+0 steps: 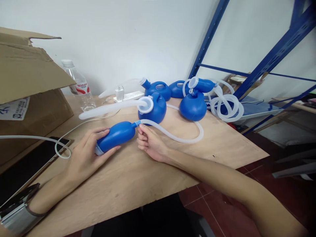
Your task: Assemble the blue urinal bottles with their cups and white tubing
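My left hand [85, 149] is wrapped around a blue oval urinal funnel [117, 134] with a pale rim at its near end. At the funnel's narrow neck, a light blue collar [138, 123] joins it to a translucent hose [172, 136], which curves away to the right across the table. My right hand [151, 143] is closed, its thumb and forefinger pinching at the hose end beside the collar. Just behind stands a blue urinal bottle [154, 110] with a white round cap [145, 105]. A pale tube [108, 110] reaches left from that cap.
More blue bottles [160, 90] stand at the back, one [193, 107] with a funnel [204, 85] on top and coiled hose [227, 107]. To the left are a cardboard box [37, 72], water bottle [79, 87], phone [29, 168] and cable. Blue shelving [271, 56] rises at right.
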Action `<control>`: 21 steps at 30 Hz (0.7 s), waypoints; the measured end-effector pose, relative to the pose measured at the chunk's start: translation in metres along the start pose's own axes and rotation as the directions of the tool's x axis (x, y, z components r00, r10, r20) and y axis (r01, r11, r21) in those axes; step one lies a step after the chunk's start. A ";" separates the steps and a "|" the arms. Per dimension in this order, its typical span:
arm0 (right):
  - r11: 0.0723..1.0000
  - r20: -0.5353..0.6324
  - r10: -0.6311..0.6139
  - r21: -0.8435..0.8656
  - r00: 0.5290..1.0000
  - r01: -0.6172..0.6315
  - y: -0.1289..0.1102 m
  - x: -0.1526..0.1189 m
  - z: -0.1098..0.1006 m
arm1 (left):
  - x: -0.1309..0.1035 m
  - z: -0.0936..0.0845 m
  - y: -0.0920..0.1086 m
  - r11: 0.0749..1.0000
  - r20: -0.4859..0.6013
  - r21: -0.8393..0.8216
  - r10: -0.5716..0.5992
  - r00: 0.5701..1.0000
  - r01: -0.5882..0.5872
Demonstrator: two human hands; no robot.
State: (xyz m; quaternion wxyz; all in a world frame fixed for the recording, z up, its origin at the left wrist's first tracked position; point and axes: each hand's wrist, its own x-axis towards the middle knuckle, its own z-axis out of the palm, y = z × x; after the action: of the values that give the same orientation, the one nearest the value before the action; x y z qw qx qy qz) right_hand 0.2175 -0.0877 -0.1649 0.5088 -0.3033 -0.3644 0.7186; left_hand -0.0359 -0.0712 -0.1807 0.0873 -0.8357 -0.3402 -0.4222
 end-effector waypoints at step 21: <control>0.924 -0.016 0.247 -0.296 0.969 -0.241 -0.039 -0.002 -0.012 | 0.003 -0.002 0.003 0.971 0.026 0.186 0.149 0.989 -0.151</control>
State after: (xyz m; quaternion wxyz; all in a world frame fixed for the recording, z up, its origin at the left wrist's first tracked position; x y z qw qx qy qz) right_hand 0.2474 -0.0784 -0.1387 0.3603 -0.4111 -0.4328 0.7169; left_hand -0.0339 -0.0734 -0.1770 0.1950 -0.8496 -0.3149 -0.3755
